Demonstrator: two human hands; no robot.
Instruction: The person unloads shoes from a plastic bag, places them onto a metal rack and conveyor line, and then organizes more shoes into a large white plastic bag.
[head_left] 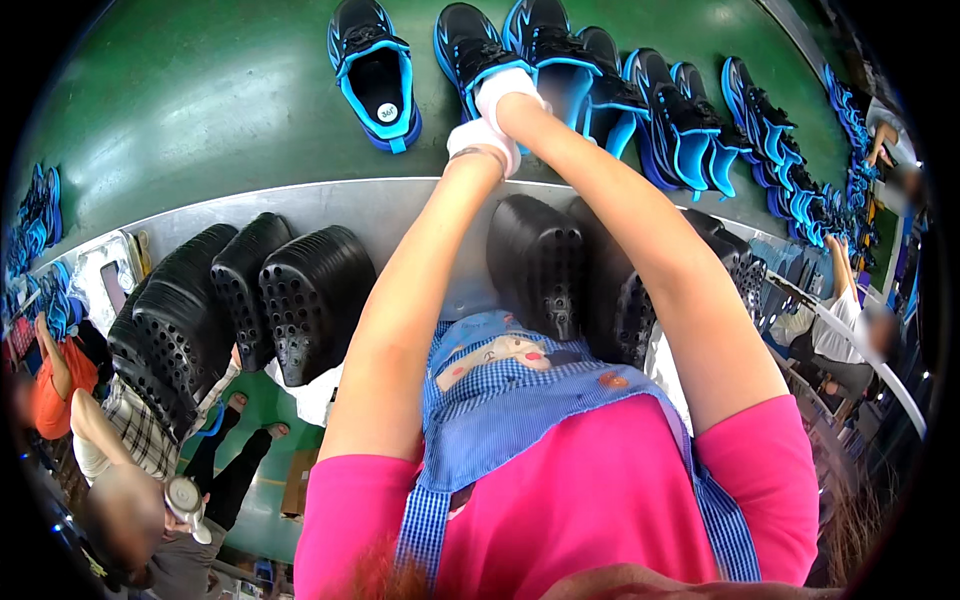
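Green conveyor belt (200, 110) fills the top of the view, carrying a long row of black and blue sneakers that curves away to the right. Both arms stretch straight out over it, both hands in white gloves. The left hand (478, 140) sits just below the right hand (505, 92), the two touching, and both are at one black and blue sneaker (470, 45) in the middle of the row. How the left hand's grip stands I cannot tell, since the glove hides the fingers; the same goes for the right, bunched against the shoe's blue collar. A single sneaker (375, 75) stands apart to the left, its blue insole showing. Nearer in, along the grey metal edge of the line (330, 200), black perforated shoe moulds (310, 295) lie in a stack on the left, and more moulds (540, 260) lie under the right forearm. A blue checked apron over a pink shirt fills the foreground. Lower left, another person (130, 500) sits holding a cup; on the right, more people work beside the line.
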